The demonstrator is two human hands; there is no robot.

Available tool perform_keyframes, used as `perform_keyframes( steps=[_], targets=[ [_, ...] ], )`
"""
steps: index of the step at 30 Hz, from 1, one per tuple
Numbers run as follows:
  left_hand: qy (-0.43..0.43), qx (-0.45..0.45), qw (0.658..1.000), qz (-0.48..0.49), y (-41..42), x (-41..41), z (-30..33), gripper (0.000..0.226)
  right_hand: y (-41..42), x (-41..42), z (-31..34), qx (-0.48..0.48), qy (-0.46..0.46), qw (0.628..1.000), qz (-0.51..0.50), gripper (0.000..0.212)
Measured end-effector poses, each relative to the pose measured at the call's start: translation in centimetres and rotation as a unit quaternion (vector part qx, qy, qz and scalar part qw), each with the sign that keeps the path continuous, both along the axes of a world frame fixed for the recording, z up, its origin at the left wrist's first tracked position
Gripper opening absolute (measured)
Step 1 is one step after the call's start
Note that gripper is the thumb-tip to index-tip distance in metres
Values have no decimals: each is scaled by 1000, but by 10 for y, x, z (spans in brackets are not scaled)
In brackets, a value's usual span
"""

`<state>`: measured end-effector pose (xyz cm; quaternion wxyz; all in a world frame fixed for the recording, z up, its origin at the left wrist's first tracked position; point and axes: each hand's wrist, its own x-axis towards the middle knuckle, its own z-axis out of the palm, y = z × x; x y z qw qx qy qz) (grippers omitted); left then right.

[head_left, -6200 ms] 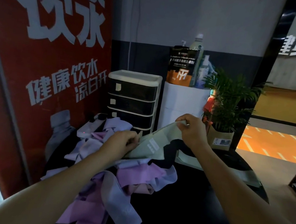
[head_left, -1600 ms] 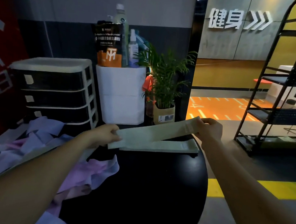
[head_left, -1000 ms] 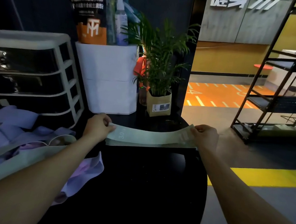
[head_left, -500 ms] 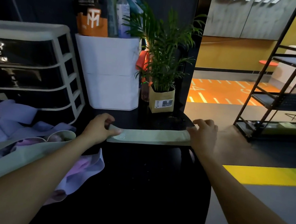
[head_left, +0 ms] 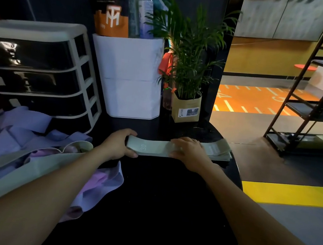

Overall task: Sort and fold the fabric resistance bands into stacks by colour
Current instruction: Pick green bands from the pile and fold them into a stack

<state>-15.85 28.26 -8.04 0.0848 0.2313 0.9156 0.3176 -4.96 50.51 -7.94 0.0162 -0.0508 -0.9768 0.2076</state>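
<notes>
- Unsorted pile (head_left: 24,148): lilac, pink and one loose pale green band lie heaped well to the left of both hands, partly under the left forearm. None of it is touched by any fingers.
- Left hand (head_left: 117,146): it grips the left end of the pale green band (head_left: 152,147), thumb curled under the near edge and fingers wrapped over the far edge, so the fabric runs rightward away from the fingertips.
- Pale green band: it lies flat on the black round table (head_left: 158,201), its long axis running left to right between the two hands, the "30" mark just right of the left thumb. It sits on top of a green stack (head_left: 218,153) whose layered edges show past the right hand.
- Right hand (head_left: 188,151): fingers are straight and spread, pressing flat on the band near its middle and grasping nothing. The band's right end and the stack's edge lie just beyond the fingertips, to the right.
- Judgement: the fold or smoothing to come likely turns on that axis. The left hand holds the free end, so it is the one placed to carry that end rightward over the pressing right hand.
</notes>
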Motion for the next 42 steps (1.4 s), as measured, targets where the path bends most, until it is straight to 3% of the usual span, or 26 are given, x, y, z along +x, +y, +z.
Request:
perform_keyframes(
  steps=[6,13,25,34,42],
  targets=[
    [-14,16,1000,6,1,-3,-3,73,4,2,-1,-2,-3,1000,0,50],
    [-2,9,1000,11,0,7,6,87,0,1,3,2,5,1000,-5,51],
    [75,92,993,-11,-26,59,59,31,-74,23,51,-30,105,994,26,42],
    [213,52,976,22,-108,102,83,21,-154,38,65,-70,123,986,88,40],
    [231,22,971,65,-178,119,75,19,-213,37,63,-66,138,982,114,32]
  ],
)
